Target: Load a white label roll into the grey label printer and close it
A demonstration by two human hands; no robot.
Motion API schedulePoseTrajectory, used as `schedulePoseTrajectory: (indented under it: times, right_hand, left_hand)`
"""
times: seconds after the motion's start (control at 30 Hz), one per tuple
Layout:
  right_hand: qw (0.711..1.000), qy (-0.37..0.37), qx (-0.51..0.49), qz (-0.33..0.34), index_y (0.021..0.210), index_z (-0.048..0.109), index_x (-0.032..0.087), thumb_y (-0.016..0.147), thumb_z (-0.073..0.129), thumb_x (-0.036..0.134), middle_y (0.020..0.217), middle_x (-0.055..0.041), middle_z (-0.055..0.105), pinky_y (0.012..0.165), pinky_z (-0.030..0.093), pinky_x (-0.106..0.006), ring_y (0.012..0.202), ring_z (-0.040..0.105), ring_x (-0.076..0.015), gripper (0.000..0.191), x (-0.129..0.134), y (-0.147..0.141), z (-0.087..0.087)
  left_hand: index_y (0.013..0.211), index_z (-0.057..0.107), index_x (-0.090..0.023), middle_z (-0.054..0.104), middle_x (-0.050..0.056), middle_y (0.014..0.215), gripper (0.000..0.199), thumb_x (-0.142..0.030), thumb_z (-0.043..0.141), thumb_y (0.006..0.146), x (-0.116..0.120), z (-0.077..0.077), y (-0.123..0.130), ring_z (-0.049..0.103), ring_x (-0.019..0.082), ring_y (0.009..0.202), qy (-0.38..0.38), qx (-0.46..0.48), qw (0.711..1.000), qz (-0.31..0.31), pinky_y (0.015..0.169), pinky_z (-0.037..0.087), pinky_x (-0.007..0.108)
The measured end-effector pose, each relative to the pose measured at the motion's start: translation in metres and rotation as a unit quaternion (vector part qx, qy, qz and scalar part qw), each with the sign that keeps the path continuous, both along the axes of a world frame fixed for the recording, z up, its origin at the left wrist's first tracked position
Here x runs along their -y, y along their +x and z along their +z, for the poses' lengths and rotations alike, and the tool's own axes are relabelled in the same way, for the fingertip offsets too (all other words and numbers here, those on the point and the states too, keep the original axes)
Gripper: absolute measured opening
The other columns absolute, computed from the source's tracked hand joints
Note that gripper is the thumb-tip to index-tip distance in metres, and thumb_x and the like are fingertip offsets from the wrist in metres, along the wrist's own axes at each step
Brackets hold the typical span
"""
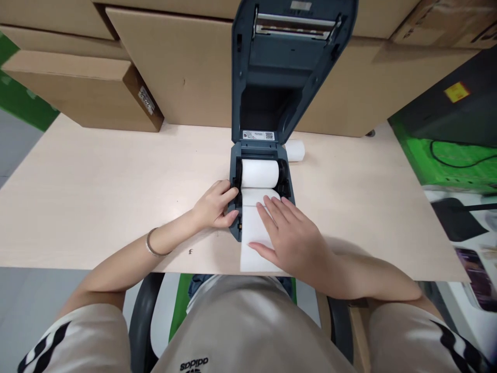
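"Where's the printer (235, 155)?"

"On the tabletop (116, 181), with its lid (285, 57) raised at the back. A white paper roll (259, 173) sits inside the base, and a paper strip (252, 254) runs from it over the printer's front edge."

"And the hands, are they together?"

"No, apart from each other. The left hand (217, 204) touches the printer's left edge, thumb and forefinger parted. The right hand (293, 233) lies palm down across the strip, at the printer's front right, fingers extended and clamped on nothing."

"Anything beside the printer?"

"A second white roll (295, 151) just beside its back right corner, partly hidden by the printer."

"Farther out?"

"A flat cardboard box (77, 96) to the printer's back left, well apart from it. Larger cardboard boxes (194, 72) stand behind the printer."
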State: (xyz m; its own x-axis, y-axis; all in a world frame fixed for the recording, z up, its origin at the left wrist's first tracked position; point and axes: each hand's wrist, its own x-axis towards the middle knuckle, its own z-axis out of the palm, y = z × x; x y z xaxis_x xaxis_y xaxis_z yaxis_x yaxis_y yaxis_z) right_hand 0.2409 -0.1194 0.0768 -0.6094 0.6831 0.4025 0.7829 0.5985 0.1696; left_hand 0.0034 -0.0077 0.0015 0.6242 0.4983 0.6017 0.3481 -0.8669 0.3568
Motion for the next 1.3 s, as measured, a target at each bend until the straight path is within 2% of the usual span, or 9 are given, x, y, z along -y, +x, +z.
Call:
schedulePoseTrajectory:
  times: [0.1,0.23,0.43,0.8,0.97,1.1,1.2,1.23,1.3]
  right_hand:
    - [1.000,-0.009,-0.003,-0.009,0.134,0.071,-0.007,0.106,0.056,0.057,0.139,-0.0311,0.070,0.108,0.061,-0.048,0.126,0.073,-0.0393,0.071,0.005,-0.006,-0.011]
    - [1.000,-0.016,0.004,-0.014,0.134,0.072,-0.006,0.104,0.059,0.062,0.140,-0.0323,0.069,0.105,0.063,-0.046,0.126,0.073,-0.0408,0.075,0.004,-0.006,-0.013]
    - [0.999,-0.027,0.011,-0.021,0.147,0.070,0.011,0.096,0.064,0.072,0.136,-0.0291,0.072,0.103,0.063,-0.049,0.121,0.075,-0.0407,0.080,0.004,-0.003,-0.007]
    - [0.999,-0.031,0.014,-0.010,0.145,0.071,0.011,0.097,0.061,0.073,0.135,-0.0300,0.071,0.107,0.060,-0.053,0.120,0.075,-0.0416,0.079,-0.002,-0.006,-0.011]
    - [0.997,-0.073,0.027,-0.005,0.148,0.067,0.006,0.084,0.082,0.069,0.147,-0.0363,0.062,0.106,0.060,-0.056,0.132,0.068,-0.0506,0.091,0.011,-0.003,-0.008]
    - [0.994,-0.098,0.038,-0.001,0.145,0.068,0.003,0.075,0.090,0.068,0.147,-0.0362,0.062,0.100,0.063,-0.057,0.131,0.067,-0.0539,0.098,0.022,-0.002,-0.002]
    - [0.993,-0.106,0.021,0.036,0.137,0.073,0.003,0.085,0.085,0.062,0.141,-0.0282,0.070,0.100,0.064,-0.052,0.127,0.072,-0.0457,0.079,0.016,0.005,0.013]
    - [0.994,-0.103,0.008,0.047,0.131,0.076,0.005,0.091,0.081,0.057,0.136,-0.0236,0.074,0.101,0.064,-0.049,0.123,0.074,-0.0414,0.066,0.010,0.009,0.019]
    - [0.997,-0.061,-0.023,0.045,0.117,0.080,0.008,0.101,0.071,0.043,0.122,-0.0155,0.081,0.100,0.063,-0.046,0.114,0.078,-0.0339,0.040,-0.004,0.020,0.034]
  left_hand:
    - [0.097,0.060,-0.020,0.045,0.002,0.079,0.053,-0.062,0.030,0.106,0.000,0.001,0.001,0.044,0.023,0.070,0.005,-0.002,1.000,0.003,0.061,0.047,0.038]
    - [0.096,0.061,-0.021,0.045,0.002,0.079,0.052,-0.062,0.030,0.106,-0.001,0.001,0.001,0.045,0.023,0.069,0.012,-0.003,1.000,0.005,0.061,0.047,0.038]
    - [0.099,0.062,-0.020,0.047,0.003,0.080,0.054,-0.063,0.029,0.105,-0.001,0.000,-0.001,0.047,0.024,0.071,0.012,-0.010,1.000,0.012,0.061,0.048,0.039]
    - [0.111,0.064,-0.018,0.046,0.002,0.081,0.055,-0.061,0.029,0.107,0.000,-0.003,-0.001,0.049,0.023,0.070,0.026,0.000,1.000,0.012,0.061,0.047,0.038]
    - [0.119,0.065,-0.016,0.052,0.005,0.083,0.056,-0.058,0.030,0.107,0.002,-0.003,-0.004,0.050,0.024,0.071,0.018,-0.022,0.999,0.027,0.063,0.047,0.039]
    - [0.124,0.066,-0.016,0.055,0.006,0.083,0.058,-0.056,0.026,0.108,0.001,-0.006,-0.004,0.050,0.024,0.072,0.072,-0.025,0.996,0.053,0.065,0.045,0.039]
    - [0.126,0.068,-0.022,0.059,0.006,0.084,0.054,-0.053,0.028,0.108,0.003,-0.007,-0.003,0.054,0.025,0.077,0.201,0.015,0.974,0.102,0.072,0.044,0.042]
    - [0.126,0.069,-0.023,0.062,0.007,0.086,0.051,-0.051,0.031,0.107,0.005,-0.006,-0.002,0.057,0.026,0.081,0.246,0.035,0.963,0.101,0.076,0.045,0.043]
    - [0.120,0.072,-0.024,0.069,0.008,0.093,0.046,-0.047,0.034,0.107,0.009,-0.002,-0.001,0.061,0.027,0.092,0.307,0.049,0.949,0.052,0.086,0.046,0.044]
